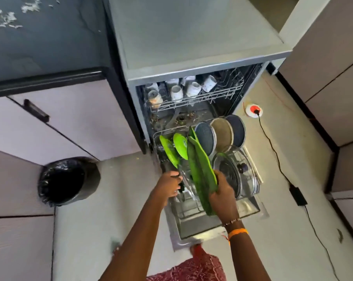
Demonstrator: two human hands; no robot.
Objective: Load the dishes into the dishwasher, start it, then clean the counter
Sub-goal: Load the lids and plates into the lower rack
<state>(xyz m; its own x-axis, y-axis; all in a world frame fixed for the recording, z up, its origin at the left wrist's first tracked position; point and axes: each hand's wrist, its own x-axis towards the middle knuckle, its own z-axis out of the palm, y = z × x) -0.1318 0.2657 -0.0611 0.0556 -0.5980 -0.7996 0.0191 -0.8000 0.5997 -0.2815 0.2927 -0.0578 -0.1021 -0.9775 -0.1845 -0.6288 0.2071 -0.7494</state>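
Beside the grey surface (192, 37), her right hand (222, 194) grips a green plate (200, 171) over the lower rack (250, 159), left hand (169, 185) fingers curled on something dark.

Just the one view here — a wide-angle head cam looking steeply down from standing height at the open dishwasher (192, 82), with its pulled-out lower rack (250, 171) near centre and the floor (293, 230) bending outward at the edges.

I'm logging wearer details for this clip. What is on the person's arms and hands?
Both forearms are bare, no sleeves or gloves. The right wrist carries an orange band and, above it, a thin beaded bracelet. The left hand and wrist show nothing worn.
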